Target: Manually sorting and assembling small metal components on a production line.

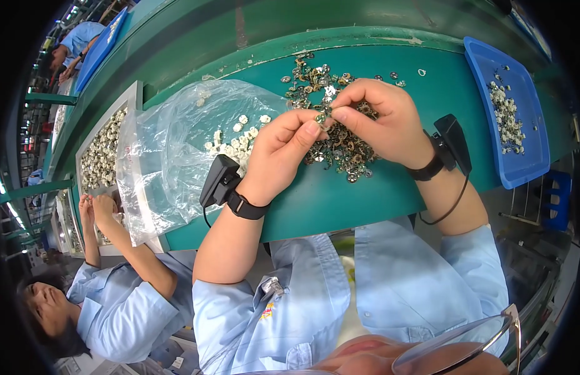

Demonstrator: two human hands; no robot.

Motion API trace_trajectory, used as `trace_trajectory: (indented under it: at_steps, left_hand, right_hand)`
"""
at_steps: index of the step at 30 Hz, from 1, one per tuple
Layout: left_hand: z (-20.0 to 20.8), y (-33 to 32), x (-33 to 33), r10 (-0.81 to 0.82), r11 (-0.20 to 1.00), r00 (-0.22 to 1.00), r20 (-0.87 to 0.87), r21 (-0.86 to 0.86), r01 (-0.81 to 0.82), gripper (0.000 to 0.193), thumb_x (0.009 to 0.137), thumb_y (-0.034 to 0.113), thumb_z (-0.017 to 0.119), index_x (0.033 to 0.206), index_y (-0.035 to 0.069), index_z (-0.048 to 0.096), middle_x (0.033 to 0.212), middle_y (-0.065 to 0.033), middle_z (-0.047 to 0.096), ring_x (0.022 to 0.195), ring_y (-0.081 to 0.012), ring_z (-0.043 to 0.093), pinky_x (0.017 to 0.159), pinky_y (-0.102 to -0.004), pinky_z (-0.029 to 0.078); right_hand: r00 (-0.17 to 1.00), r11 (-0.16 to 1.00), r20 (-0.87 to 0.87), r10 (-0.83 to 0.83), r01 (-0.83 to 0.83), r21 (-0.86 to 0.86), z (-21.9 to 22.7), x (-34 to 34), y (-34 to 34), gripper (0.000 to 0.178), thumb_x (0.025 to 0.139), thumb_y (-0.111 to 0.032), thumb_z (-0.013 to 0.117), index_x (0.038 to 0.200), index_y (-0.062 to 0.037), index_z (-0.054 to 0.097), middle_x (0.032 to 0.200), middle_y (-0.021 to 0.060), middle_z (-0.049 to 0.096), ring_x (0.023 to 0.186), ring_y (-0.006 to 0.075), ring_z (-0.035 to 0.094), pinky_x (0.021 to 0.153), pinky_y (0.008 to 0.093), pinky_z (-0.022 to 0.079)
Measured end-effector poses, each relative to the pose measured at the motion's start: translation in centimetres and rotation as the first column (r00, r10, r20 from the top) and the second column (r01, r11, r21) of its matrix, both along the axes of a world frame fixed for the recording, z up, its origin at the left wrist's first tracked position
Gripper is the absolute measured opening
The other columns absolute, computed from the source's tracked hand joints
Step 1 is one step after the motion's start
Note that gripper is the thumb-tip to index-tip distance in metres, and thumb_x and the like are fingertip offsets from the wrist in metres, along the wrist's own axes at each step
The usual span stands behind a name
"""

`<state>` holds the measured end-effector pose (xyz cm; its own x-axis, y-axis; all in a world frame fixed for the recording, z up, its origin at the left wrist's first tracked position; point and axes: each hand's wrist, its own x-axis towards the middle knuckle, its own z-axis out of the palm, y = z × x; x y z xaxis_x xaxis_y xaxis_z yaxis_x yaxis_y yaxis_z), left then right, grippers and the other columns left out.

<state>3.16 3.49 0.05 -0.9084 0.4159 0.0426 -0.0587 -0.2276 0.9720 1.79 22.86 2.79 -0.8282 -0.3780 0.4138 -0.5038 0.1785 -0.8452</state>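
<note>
Hands in pinch — metal parts beneath

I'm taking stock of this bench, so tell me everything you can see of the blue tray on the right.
The blue tray is shallow and roughly rectangular, with rounded corners and a raised rim; it looks like plastic. It lies on the green table, long sides running away from you, its near end by the table's front edge. Inside is a loose heap of small pieces, mostly whitish, a few darker, leaving much of its floor bare. Nothing else visibly touches it.
</note>
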Motion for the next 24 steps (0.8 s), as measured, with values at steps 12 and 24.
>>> trace_trajectory:
  at_steps: [12,24]
  left_hand:
    - [0.1,0.4,0.1,0.17,0.925,0.823,-0.542,-0.201,-0.323,0.029,0.079,0.003,0.063,0.108,0.003,0.056,0.092,-0.005,0.06,0.077,-0.0087,0.055,0.07,-0.0221,0.044]
    - [-0.1,-0.3,-0.4,0.048,0.99,0.995,-0.089,0.135,-0.036,0.021,0.088,0.01,0.054,0.107,0.001,0.056,0.101,-0.0045,0.058,0.08,-0.0103,0.056,0.075,-0.0233,0.046]
  right_hand:
    - [0.918,0.927,0.361,0.167,-0.021,-0.375,-0.6,0.6,-0.7,0.011,0.084,-0.002,0.057,0.094,0.0026,0.055,0.088,0.0046,0.058,0.079,0.0074,0.054,0.07,0.0211,0.045]
    - [0.96,0.99,-0.25,0.125,-0.104,0.095,-0.2,0.1,-0.9,0.009,0.075,-0.004,0.064,0.084,-0.003,0.062,0.07,0.0043,0.057,0.069,0.0175,0.056,0.065,0.0278,0.043]
